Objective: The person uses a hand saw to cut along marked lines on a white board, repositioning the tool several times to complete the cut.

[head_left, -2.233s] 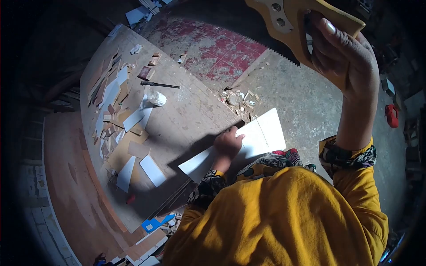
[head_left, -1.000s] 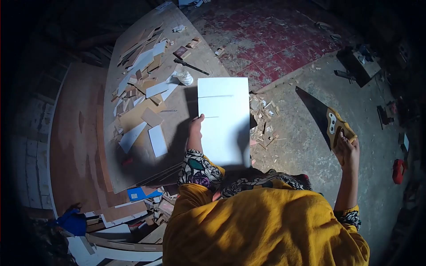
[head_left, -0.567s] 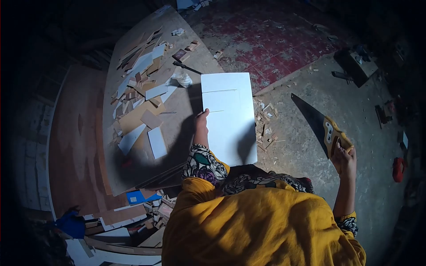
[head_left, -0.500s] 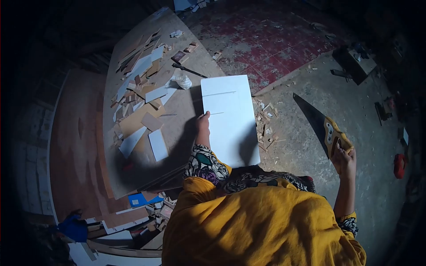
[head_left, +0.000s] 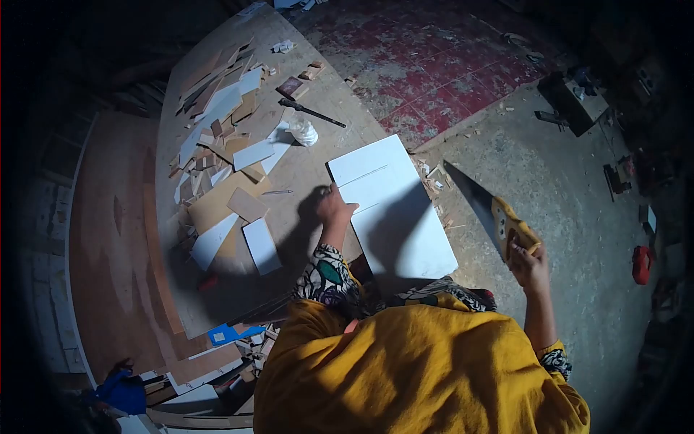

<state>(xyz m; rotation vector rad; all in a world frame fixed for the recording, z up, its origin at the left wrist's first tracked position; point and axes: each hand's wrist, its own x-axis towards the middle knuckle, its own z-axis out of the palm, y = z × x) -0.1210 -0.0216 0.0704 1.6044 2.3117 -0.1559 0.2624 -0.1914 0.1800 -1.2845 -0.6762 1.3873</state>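
A white board (head_left: 416, 242) with two thin lines lies at a slant on the workbench's right edge, its near end beside my body. My left hand (head_left: 335, 208) grips the board's left edge, thumb on the upper face and the other fingers at the edge, partly hidden. Out to the right, my right hand (head_left: 529, 266) is closed round the yellow handle of a handsaw (head_left: 481, 202). The saw's blade points away and to the left, its tip near the board's right side but apart from it. Shadow covers part of the board.
The wooden workbench (head_left: 303, 239) carries offcuts (head_left: 213, 235), a crumpled white bag (head_left: 303, 132), a dark bar-like tool (head_left: 312, 113) and a small dark block (head_left: 292, 88). Wood scraps litter the floor. A red object (head_left: 642, 265) lies far right; a blue piece (head_left: 228, 333) sits lower left.
The board has turned, its near end swinging right and its far end tilting left. My right hand has brought the saw left, closer to the board. My left hand's thumb now stretches over the board.
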